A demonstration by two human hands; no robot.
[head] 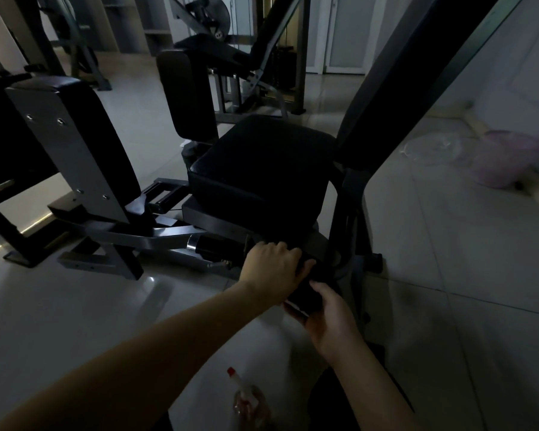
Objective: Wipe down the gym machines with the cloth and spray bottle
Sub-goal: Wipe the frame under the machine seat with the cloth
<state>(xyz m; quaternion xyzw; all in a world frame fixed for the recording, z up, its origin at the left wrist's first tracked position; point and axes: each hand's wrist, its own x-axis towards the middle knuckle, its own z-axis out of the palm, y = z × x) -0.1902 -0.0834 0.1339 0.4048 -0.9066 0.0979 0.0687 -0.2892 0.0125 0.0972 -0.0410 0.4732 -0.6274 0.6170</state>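
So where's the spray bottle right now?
Head view, bottom centre: the spray bottle sits on the pale floor, nearer the camera than the left hand and right hand, which are both up by the black seat.

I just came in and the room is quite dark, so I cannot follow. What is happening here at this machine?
A person is cleaning a gym machine. Both hands are low, below the black seat: the left hand grips a dark cloth there, and the right hand holds its near end. The spray bottle is on the floor close to the person, and no hand touches it.
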